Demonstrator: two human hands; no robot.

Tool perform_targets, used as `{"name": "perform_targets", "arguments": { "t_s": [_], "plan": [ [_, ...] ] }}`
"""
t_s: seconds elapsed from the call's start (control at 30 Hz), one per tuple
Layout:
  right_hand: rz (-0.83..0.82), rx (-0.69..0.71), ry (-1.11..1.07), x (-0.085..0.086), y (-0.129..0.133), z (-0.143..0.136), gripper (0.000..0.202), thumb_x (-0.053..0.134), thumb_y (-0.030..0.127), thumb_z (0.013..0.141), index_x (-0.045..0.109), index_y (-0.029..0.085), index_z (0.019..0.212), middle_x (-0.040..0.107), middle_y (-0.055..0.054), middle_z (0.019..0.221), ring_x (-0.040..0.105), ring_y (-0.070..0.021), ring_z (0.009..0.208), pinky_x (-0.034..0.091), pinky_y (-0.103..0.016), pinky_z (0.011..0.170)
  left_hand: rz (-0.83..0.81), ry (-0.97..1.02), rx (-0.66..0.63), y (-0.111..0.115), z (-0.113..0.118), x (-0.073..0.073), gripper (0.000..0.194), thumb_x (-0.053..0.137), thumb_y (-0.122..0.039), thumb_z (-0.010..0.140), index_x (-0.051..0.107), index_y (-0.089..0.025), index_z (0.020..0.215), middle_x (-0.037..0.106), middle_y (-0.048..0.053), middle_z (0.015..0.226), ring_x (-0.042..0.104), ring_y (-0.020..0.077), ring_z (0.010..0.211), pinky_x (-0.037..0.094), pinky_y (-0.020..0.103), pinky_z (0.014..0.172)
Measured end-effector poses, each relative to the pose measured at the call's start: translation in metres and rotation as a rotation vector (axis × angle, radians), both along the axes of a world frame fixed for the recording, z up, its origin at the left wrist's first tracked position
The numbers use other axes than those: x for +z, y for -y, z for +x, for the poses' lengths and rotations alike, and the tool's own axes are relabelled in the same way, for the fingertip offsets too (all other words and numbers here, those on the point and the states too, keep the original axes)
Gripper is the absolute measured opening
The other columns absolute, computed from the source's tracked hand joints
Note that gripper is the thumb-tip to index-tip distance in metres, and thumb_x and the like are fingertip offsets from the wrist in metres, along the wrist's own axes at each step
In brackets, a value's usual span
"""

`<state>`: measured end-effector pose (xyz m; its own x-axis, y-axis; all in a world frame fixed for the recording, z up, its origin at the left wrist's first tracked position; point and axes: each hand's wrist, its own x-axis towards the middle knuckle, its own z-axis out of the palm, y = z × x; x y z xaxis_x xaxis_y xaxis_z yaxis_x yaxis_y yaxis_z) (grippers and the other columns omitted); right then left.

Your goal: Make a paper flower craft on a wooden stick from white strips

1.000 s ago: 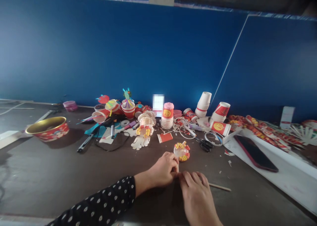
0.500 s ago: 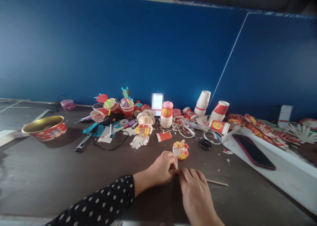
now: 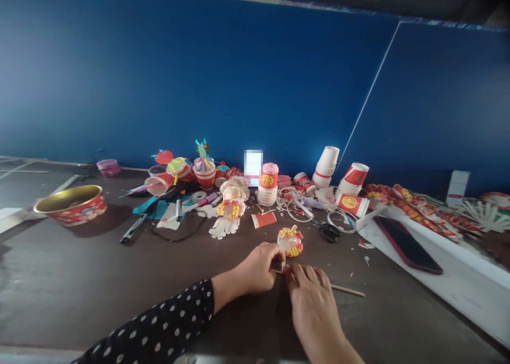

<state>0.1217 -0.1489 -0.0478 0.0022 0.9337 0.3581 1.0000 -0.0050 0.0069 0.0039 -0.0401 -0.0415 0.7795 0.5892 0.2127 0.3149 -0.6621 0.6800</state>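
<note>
Near the table's front, my left hand (image 3: 261,268) is closed with thumb and forefinger together on a small white paper piece (image 3: 283,265). Beside it, my right hand (image 3: 314,295) lies palm down, fingers bent over a thin wooden stick (image 3: 349,290). The stick's right end sticks out past the little finger, and a short bit of its left end shows between the hands. My fingers hide its middle. Just beyond the hands sits a small paper-cup piece (image 3: 290,242) with red and yellow curled strips around its rim.
Behind lie an orange-red paper piece (image 3: 264,219), black scissors (image 3: 329,231) and a curled paper-cup figure (image 3: 231,210). A gold-lined bowl (image 3: 71,210) stands left, near a utility knife (image 3: 135,227). Right, a phone (image 3: 408,244) rests in a white tray (image 3: 474,295). Stacked cups (image 3: 326,167) stand at the back.
My left hand has shifted slightly left and the gap between its thumb and forefinger shows more. The stick's left end and the white paper are now more visible between the hands.
</note>
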Motion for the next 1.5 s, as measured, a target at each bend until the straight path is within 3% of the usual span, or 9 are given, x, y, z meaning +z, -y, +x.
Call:
{"name": "perform_targets", "arguments": {
  "t_s": [0.2,0.47,0.63,0.73,0.83,1.07,1.17,1.33,1.5],
  "plan": [
    [-0.014,-0.008,0.018,0.002,-0.003,0.003,0.032,0.045,0.006,0.081,0.063,0.024,0.100,0.063,-0.005,0.094,0.050,-0.0222,0.085,0.032,-0.039,0.080,0.002,-0.005,0.010,0.001,0.000,0.004,0.033,0.054,-0.003,0.057,0.059,-0.014,0.088,0.062,0.006,0.085,0.056,0.0185,0.080,0.044,0.026,0.072],
    [-0.051,-0.037,0.081,0.004,-0.002,0.004,0.029,0.046,0.007,0.080,0.066,0.023,0.095,0.062,-0.006,0.100,0.050,-0.0238,0.084,0.037,-0.039,0.073,0.070,0.046,-0.118,-0.002,0.003,0.003,0.005,0.063,-0.016,0.073,0.066,-0.016,0.076,0.067,0.003,0.084,0.059,0.0168,0.084,0.042,0.027,0.081],
    [-0.029,-0.044,0.028,-0.001,0.001,0.010,0.037,0.043,0.005,0.079,0.062,0.023,0.106,0.061,-0.006,0.098,0.052,-0.0203,0.081,0.042,-0.032,0.071,0.161,0.053,-0.095,-0.001,0.006,0.000,0.010,0.058,-0.009,0.072,0.066,-0.015,0.068,0.067,0.002,0.080,0.060,0.0152,0.080,0.043,0.025,0.079],
    [0.048,0.020,0.011,-0.009,0.008,0.018,0.049,0.039,0.000,0.076,0.054,0.019,0.119,0.061,-0.007,0.105,0.053,-0.0187,0.089,0.040,-0.032,0.085,0.191,0.041,-0.068,0.000,0.007,-0.001,0.013,0.057,-0.007,0.068,0.063,-0.015,0.060,0.066,0.001,0.074,0.059,0.0140,0.074,0.044,0.024,0.076],
    [0.031,0.073,0.035,-0.013,0.014,0.022,0.051,0.041,0.001,0.075,0.055,0.024,0.118,0.061,-0.003,0.112,0.052,-0.0194,0.098,0.035,-0.036,0.094,0.194,0.038,-0.047,0.001,0.008,-0.001,0.013,0.057,-0.007,0.068,0.063,-0.015,0.060,0.065,0.001,0.073,0.059,0.0139,0.074,0.044,0.023,0.075],
    [-0.147,-0.002,0.034,-0.003,0.017,0.009,0.050,0.040,0.004,0.076,0.054,0.024,0.119,0.059,-0.005,0.118,0.051,-0.0239,0.102,0.031,-0.048,0.095,0.168,0.062,-0.053,0.002,0.008,-0.001,0.012,0.055,-0.008,0.068,0.060,-0.015,0.060,0.065,0.002,0.075,0.059,0.0144,0.077,0.043,0.024,0.077],
    [-0.185,-0.026,0.015,0.001,0.014,0.006,0.050,0.039,0.003,0.078,0.053,0.024,0.121,0.058,-0.006,0.119,0.050,-0.0244,0.104,0.030,-0.050,0.095,0.158,0.050,-0.046,0.002,0.005,0.000,0.010,0.054,-0.006,0.065,0.059,-0.015,0.065,0.064,0.003,0.076,0.057,0.0149,0.075,0.043,0.024,0.074],
    [-0.170,-0.049,0.025,0.005,0.011,0.006,0.049,0.039,0.004,0.080,0.052,0.028,0.121,0.060,-0.006,0.116,0.051,-0.0241,0.102,0.030,-0.052,0.095,0.141,-0.009,0.038,0.003,0.003,0.002,0.030,0.049,-0.002,0.056,0.057,-0.015,0.082,0.061,0.003,0.078,0.054,0.0161,0.074,0.042,0.024,0.068],
    [-0.190,-0.073,0.028,0.006,0.009,0.007,0.049,0.039,0.005,0.080,0.053,0.030,0.119,0.059,-0.004,0.117,0.051,-0.0251,0.100,0.032,-0.051,0.091,0.156,-0.018,0.025,0.001,0.003,0.000,0.030,0.050,-0.005,0.058,0.055,-0.016,0.085,0.061,0.003,0.082,0.054,0.0167,0.076,0.042,0.025,0.070]
  ]
}}
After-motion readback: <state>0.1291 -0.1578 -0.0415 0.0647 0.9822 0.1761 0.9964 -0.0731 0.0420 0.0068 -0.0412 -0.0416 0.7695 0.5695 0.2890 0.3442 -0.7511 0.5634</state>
